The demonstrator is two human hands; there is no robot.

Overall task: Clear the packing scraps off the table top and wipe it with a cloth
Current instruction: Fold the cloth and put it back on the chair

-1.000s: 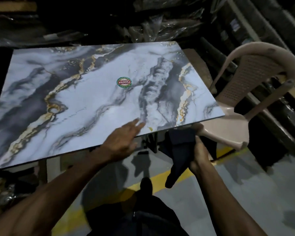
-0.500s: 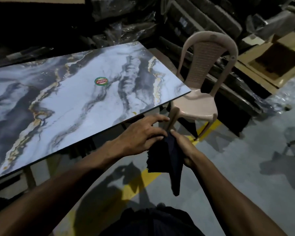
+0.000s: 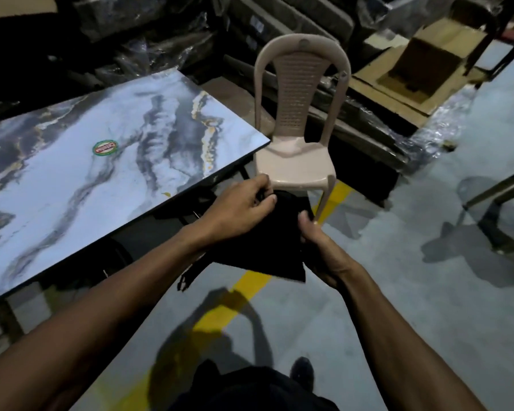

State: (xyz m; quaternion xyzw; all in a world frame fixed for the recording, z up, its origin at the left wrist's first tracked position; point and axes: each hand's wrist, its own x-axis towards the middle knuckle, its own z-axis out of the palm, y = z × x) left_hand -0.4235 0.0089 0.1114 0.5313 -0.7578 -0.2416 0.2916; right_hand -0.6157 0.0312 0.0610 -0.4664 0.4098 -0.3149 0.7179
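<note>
Both hands, left (image 3: pixel 238 212) and right (image 3: pixel 318 247), at centre frame, each grip pinched on dark cloth (image 3: pixel 267 247), below marbled worktop (image 3: pixel 72 179) edge. Best spread flat, bunched into palm, then swept across.

Both forearms bare to the lower frame edge; no sleeves, watch, bands or rings visible on the left hand (image 3: pixel 238 210) or the right hand (image 3: pixel 319 247). Dark garment (image 3: pixel 250 390) covers the torso and legs at bottom centre. One dark shoe (image 3: pixel 301 370) visible beyond it
</note>
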